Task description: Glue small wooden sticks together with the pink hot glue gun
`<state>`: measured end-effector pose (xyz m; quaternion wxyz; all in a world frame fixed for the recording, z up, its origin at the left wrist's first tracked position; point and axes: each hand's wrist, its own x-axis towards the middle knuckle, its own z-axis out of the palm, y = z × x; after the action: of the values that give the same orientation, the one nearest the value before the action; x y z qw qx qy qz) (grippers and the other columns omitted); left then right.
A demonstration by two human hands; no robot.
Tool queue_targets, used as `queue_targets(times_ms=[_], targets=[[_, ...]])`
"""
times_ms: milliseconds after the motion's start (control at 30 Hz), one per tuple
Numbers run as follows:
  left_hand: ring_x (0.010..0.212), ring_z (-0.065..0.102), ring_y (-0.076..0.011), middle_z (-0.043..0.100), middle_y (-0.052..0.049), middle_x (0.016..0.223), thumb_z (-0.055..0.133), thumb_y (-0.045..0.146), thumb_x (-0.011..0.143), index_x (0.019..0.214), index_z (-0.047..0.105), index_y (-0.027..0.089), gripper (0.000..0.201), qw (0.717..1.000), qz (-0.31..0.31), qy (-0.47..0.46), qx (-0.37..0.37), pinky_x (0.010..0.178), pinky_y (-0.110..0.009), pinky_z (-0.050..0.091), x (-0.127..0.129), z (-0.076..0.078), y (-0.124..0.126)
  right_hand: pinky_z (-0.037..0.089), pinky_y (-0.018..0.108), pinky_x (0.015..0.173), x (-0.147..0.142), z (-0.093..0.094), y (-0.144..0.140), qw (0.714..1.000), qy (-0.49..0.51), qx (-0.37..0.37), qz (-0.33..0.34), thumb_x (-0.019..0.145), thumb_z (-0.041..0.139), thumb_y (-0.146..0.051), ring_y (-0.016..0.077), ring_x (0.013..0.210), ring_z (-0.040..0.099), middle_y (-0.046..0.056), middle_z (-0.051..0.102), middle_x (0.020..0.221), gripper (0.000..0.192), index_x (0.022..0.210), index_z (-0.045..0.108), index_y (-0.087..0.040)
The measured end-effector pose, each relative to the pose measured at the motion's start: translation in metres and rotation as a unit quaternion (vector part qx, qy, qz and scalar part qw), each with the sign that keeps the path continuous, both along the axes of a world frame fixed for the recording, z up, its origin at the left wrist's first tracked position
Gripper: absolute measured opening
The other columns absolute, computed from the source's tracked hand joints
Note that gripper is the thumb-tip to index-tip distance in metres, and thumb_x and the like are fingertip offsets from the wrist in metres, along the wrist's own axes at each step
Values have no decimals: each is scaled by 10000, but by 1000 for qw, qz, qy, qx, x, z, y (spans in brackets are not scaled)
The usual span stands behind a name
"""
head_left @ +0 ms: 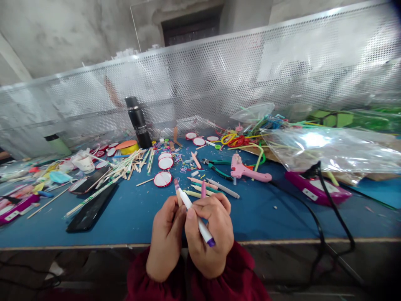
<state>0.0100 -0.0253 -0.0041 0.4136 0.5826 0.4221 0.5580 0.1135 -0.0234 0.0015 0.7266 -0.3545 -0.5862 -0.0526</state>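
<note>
Hands: right hand point(209, 238) pinches white marker point(196, 218), left hand point(166, 234) pinches wooden stick point(177, 191); steady both against bench point(134, 213) edge.

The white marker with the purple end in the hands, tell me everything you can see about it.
The white marker is a slim, plastic-looking pen with a white barrel and a purple end that points down toward the person. It lies tilted, its upper end slanting up and left. The right hand grips it around the middle, thumb across the barrel, while the left hand closes against its upper part beside a pink stick. It is held just above the near edge of the blue table.
</note>
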Motion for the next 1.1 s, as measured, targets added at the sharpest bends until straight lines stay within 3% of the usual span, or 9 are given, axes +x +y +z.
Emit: queue_targets(times_ms=[1100], targets=[[679,391,-122,488,32,740,612,401,994,836,539,191,273,1000,7,5,9,599,-222,379,0,0,-2,430,431,947,0,2,1,1000,3,6,23,920,593,-95,136,711,642,-39,662,746,155,837,549,-218]])
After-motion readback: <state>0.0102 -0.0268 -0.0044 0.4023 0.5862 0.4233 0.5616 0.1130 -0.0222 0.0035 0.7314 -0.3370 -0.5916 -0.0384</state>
